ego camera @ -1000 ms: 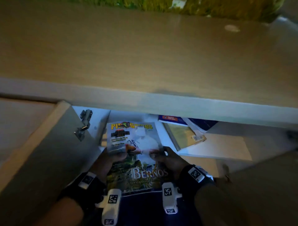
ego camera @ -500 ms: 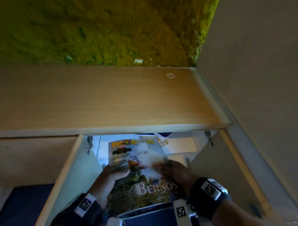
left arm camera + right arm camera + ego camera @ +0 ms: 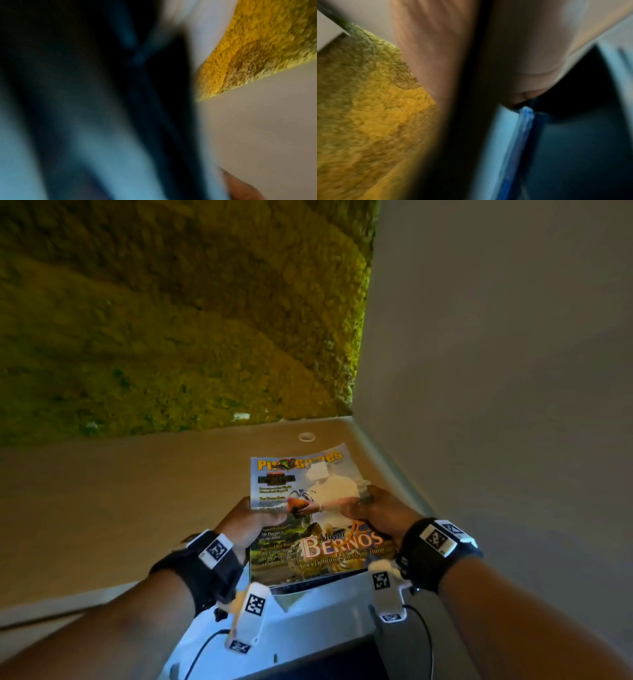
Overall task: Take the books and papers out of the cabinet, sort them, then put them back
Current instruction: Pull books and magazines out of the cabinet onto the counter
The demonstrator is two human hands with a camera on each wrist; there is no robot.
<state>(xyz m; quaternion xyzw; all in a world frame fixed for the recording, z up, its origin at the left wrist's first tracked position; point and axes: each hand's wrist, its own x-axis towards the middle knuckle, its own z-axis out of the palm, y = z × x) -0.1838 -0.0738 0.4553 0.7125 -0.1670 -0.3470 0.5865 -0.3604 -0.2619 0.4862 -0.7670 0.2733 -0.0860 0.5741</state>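
Note:
A glossy magazine with a yellow title and the word BERNOS on its cover is held up over the wooden cabinet top in the head view. My left hand grips its left edge, thumb on the cover. My right hand grips its right edge, thumb on the cover too. Under the magazine's lower edge a dark blue and white stack shows. Both wrist views are blurred; the right wrist view shows blue and white page edges below my palm. The cabinet's inside is out of sight.
A yellow-green moss wall rises behind the cabinet top. A grey wall closes in on the right, meeting the top at its raised edge. A small white ring sits on the wood near the back.
The magazine has been lifted out of the open cabinet and now sits above the cabinet top. My view has tilted up, so the shelf, the doors and the other books have dropped out of sight.

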